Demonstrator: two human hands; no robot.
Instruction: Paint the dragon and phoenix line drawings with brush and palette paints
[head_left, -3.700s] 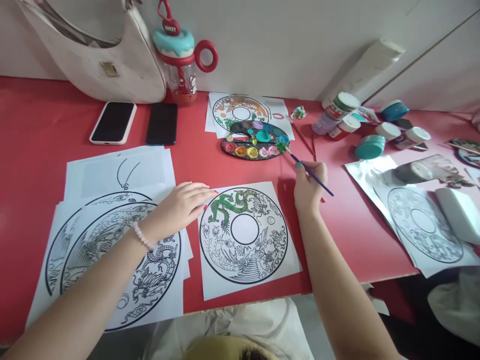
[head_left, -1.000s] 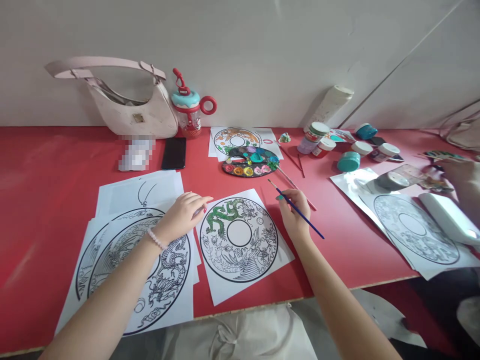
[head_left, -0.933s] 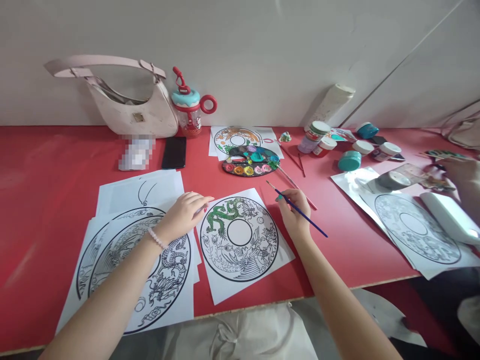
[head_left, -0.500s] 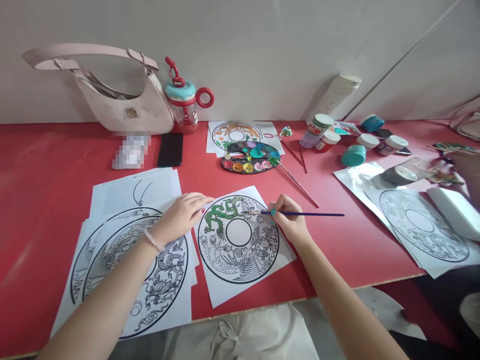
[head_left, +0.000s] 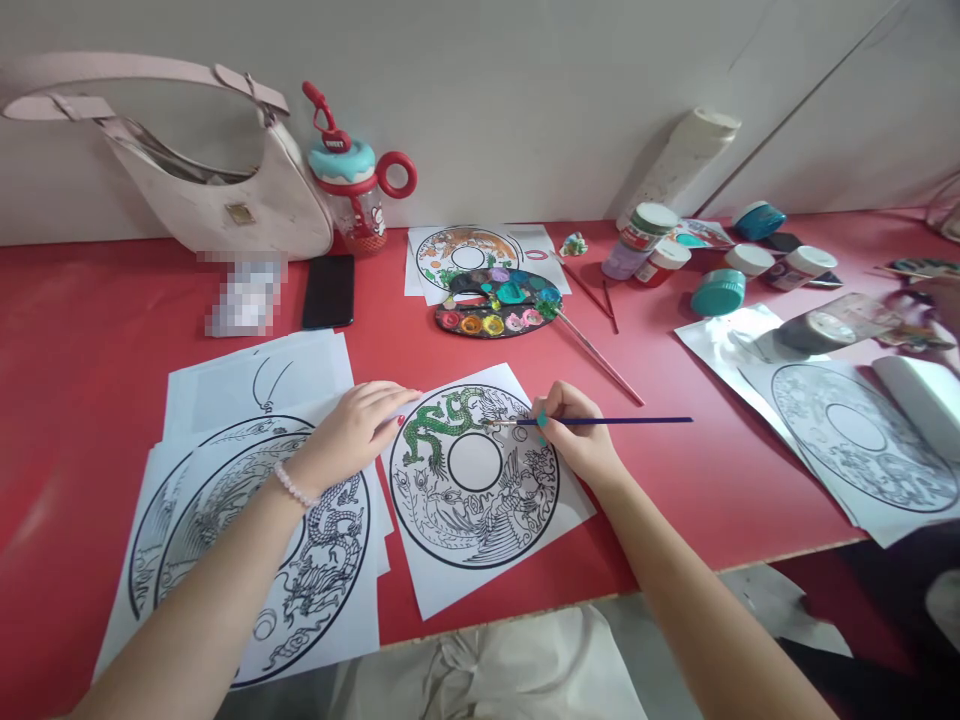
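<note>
On the red table lies a white sheet [head_left: 435,590] printed with a ring of dragon and phoenix line art. Green paint covers the dragon's body [head_left: 427,432] at its upper left; the rest of the ring is mostly black outline. My right hand [head_left: 576,432] pinches a dark blue paintbrush [head_left: 622,421], held almost level, its tip at the dragon's head. Whether the bristles touch the paper I cannot tell. My left hand [head_left: 358,428] lies flat with fingers stretched out, its fingertips at the sheet's upper left edge. Beneath that forearm is a stack of printed sheets [head_left: 352,610].
Behind the sheet sit a paint palette [head_left: 491,303] with a second brush [head_left: 600,355] and a partly coloured print [head_left: 469,240]. A phone [head_left: 328,291], cup [head_left: 352,190] and handbag [head_left: 225,200] stand back left. Paint jars [head_left: 718,292] and another person's hand [head_left: 937,305] are at right.
The whole view has shifted slightly. The brush tip stays at the dragon's head, and my left hand keeps its place by the sheet. The other person's hand at right has moved a little.
</note>
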